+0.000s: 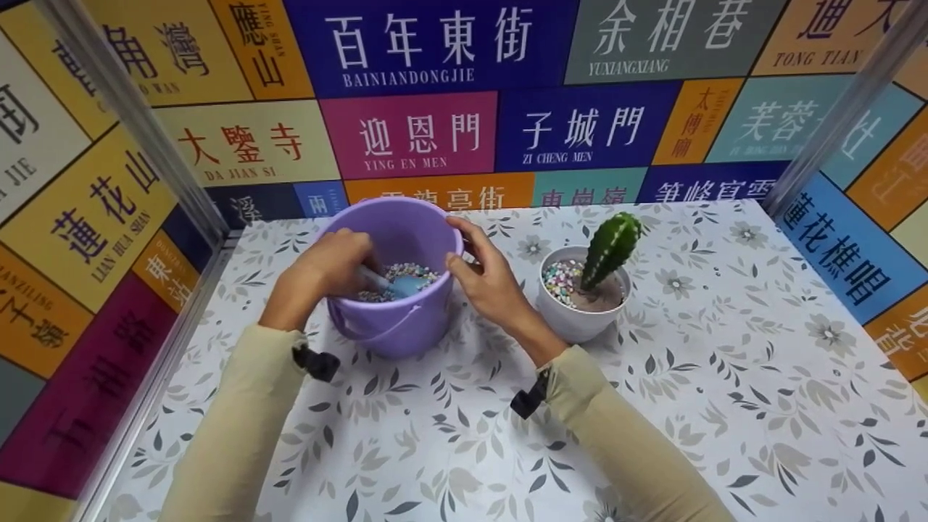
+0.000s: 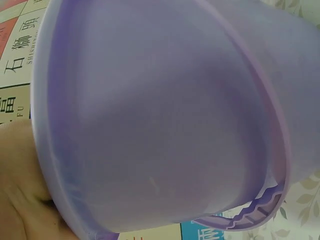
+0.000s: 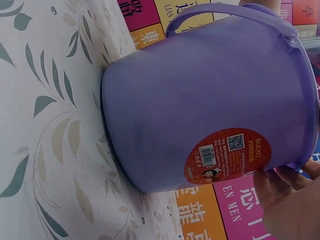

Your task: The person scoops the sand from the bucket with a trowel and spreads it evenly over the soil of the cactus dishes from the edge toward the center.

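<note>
A purple bucket (image 1: 395, 330) stands on the table, with small multicoloured pebbles (image 1: 413, 271) inside it. My left hand (image 1: 330, 262) reaches over its left rim and grips the handle of a light blue scoop (image 1: 409, 286), whose blade lies among the pebbles. At the opposite rim, my right hand (image 1: 493, 279) holds the bucket, thumb and fingers on the edge. Only bucket wall and part of the left hand (image 2: 20, 185) appear in the left wrist view; the scoop is hidden there. An orange-red label (image 3: 227, 156) shows on the bucket in the right wrist view.
Right of the bucket stands a white pot (image 1: 580, 326) holding a green cactus (image 1: 612, 246), with coloured pebbles over part of its soil. A flower-patterned cloth (image 1: 464, 449) covers the table. Panels with printed characters (image 1: 409, 134) rise at the back and sides.
</note>
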